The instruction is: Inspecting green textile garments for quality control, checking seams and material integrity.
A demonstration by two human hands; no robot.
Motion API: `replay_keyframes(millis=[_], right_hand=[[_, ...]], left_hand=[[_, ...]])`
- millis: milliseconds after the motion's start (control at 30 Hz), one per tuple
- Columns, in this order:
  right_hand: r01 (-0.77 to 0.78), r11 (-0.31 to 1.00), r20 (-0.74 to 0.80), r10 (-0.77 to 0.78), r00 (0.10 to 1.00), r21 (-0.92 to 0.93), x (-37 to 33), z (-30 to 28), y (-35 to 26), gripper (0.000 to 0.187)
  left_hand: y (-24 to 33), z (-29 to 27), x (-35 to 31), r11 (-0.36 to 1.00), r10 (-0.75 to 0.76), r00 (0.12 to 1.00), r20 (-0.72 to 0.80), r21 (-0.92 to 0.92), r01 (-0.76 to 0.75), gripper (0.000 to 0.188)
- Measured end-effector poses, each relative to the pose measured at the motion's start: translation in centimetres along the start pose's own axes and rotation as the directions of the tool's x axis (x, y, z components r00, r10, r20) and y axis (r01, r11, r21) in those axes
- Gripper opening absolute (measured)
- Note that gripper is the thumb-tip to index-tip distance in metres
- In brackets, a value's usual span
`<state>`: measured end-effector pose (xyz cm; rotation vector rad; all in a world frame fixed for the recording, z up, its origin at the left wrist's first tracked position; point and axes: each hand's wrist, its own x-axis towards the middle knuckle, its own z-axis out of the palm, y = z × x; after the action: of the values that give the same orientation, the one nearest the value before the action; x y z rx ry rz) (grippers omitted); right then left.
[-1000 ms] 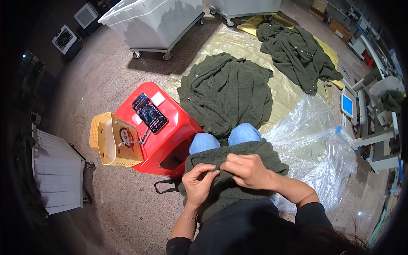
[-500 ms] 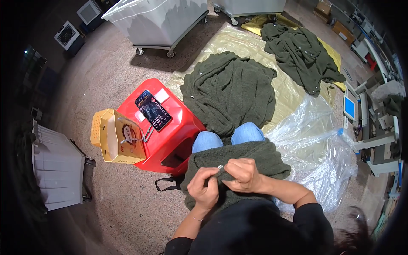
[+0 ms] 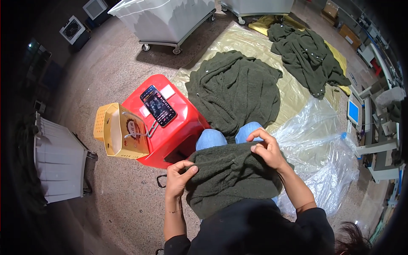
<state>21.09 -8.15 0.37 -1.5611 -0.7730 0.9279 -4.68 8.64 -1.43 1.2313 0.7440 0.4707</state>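
Observation:
A dark green fleece garment (image 3: 229, 178) lies bunched across my lap, over my jeans-clad knees. My left hand (image 3: 179, 176) pinches its left edge between thumb and fingers. At the far right edge of the cloth is my right hand (image 3: 267, 149). Its forefinger arches apart from the thumb, while the other fingers are curled against the fabric and partly hidden. Folds run through the cloth between my two hands. No fastener shows on the part facing up.
A red stool (image 3: 182, 110) at my left carries a phone (image 3: 158, 106) and a yellow basket (image 3: 127, 142). Ahead, one green fleece pile (image 3: 233, 89) and another fleece pile (image 3: 308, 57) lie on yellowish sheeting. Clear plastic (image 3: 318, 157) spreads at right. A grey wheeled bin (image 3: 165, 21) stands beyond.
My hands were together at small shiny pieces on the cloth's middle. They have moved apart, left hand to the left edge, right hand up and right, and the cloth is spread differently.

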Motion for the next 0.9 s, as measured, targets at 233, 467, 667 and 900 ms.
replay_keyframes(millis=[233,467,667,900], right_hand=[[0.482,0.803,0.403,-0.335,0.852,-0.350,1.0,5.2,-2.5,0.024],[0.499,0.819,0.214,-0.454,0.865,-0.282,1.0,6.6,-1.0,0.015],[0.584,0.696,0.258,-0.526,0.811,-0.418,0.0,7.6,-0.7,0.014],[0.653,0.676,0.238,-0.610,0.756,-0.342,0.0,7.8,-1.4,0.018]], left_hand=[[0.9,4.4,0.5,0.997,0.028,0.991,0.133,0.065,-0.037,0.012],[-0.3,4.6,0.7,0.997,-0.069,0.990,0.126,-0.009,0.071,0.015],[-2.3,6.7,1.1,0.977,0.183,0.960,-0.214,-0.072,-0.203,0.017],[-0.6,8.2,1.0,0.967,0.166,0.939,-0.302,-0.139,-0.215,0.013]])
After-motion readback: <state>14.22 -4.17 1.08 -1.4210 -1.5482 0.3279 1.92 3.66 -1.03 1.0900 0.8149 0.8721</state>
